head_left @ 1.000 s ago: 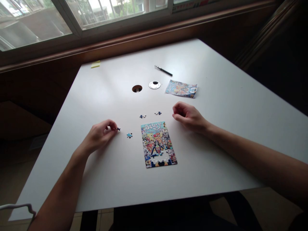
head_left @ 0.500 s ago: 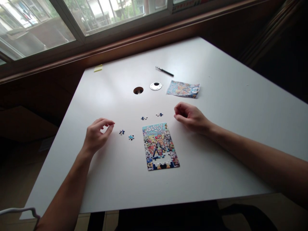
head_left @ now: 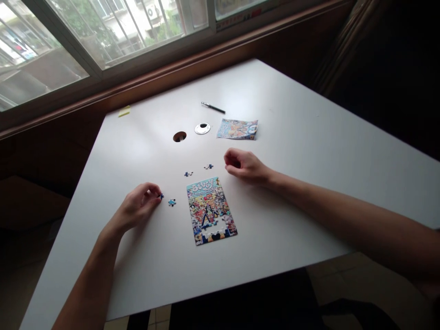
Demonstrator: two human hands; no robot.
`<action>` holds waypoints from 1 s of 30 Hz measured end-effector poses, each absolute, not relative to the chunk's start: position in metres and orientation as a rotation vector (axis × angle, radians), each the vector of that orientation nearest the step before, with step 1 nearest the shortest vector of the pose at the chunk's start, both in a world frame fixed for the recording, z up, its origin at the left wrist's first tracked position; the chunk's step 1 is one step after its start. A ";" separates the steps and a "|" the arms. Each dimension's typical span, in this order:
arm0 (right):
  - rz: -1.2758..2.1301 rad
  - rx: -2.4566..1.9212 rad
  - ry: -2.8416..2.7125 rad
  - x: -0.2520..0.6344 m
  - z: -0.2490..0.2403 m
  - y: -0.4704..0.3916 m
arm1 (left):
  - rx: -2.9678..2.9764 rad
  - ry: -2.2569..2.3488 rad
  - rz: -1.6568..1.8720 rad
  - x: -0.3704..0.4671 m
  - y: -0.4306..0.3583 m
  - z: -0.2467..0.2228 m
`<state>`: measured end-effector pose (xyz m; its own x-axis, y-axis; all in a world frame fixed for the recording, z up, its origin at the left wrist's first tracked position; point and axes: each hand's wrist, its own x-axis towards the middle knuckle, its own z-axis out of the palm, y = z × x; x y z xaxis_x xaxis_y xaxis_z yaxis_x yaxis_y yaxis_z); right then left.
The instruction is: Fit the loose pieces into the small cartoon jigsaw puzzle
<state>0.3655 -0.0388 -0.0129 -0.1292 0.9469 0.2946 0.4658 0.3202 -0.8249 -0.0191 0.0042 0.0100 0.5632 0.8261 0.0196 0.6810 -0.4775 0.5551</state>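
My left hand (head_left: 139, 204) is closed at a small dark-blue puzzle piece (head_left: 162, 196), pinching it at the fingertips and partly covering it. Just right of these fingers lies a light-blue puzzle piece (head_left: 172, 202). A colourful jigsaw puzzle (head_left: 210, 206) lies flat on the table, with a pale gap in its lower part. Beyond its top edge are two more loose pieces, a blue-and-white puzzle piece (head_left: 189, 173) and a second puzzle piece (head_left: 208, 167). My right hand (head_left: 246, 166) rests on the table right of them, fingers curled shut, with nothing visible in them.
On the white table (head_left: 285, 220) lie a crumpled picture sheet (head_left: 238, 129), a black pen (head_left: 213, 107), a round metal cover (head_left: 202, 129) and a yellow sticky note (head_left: 124, 111). A cable hole (head_left: 179, 136) opens beside the cover. A window stands behind the table.
My left hand has moved to the dark-blue puzzle piece and its fingers have closed on it. My right hand keeps its curled pose. The view has shifted, so everything sits further left.
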 end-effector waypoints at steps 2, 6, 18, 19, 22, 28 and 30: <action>0.691 -1.266 -1.756 0.365 -0.014 -0.039 | 2.238 1.187 0.443 -0.019 0.007 0.009; 0.632 -1.197 -1.825 0.362 -0.013 -0.043 | 1.994 1.080 0.724 -0.001 0.000 0.021; 1.047 -0.759 -1.864 0.337 0.003 -0.077 | 1.596 0.819 0.726 0.122 -0.057 0.050; 1.065 -0.774 -1.839 0.337 0.001 -0.076 | 1.580 0.826 0.720 0.124 -0.057 0.048; 1.092 -0.834 -1.768 0.339 -0.003 -0.072 | 1.580 0.868 0.702 0.123 -0.056 0.042; 0.984 -0.786 -1.820 0.341 0.001 -0.073 | 1.415 0.904 0.692 0.122 -0.055 0.032; 0.894 -0.771 -1.871 0.339 0.001 -0.075 | 1.302 0.884 0.696 0.125 -0.058 0.030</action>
<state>0.3393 -0.0748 0.0007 -0.4043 0.7947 0.4527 0.1474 0.5451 -0.8253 0.1248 -0.0578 0.0297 0.5088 0.8467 -0.1560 0.0466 0.1539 0.9870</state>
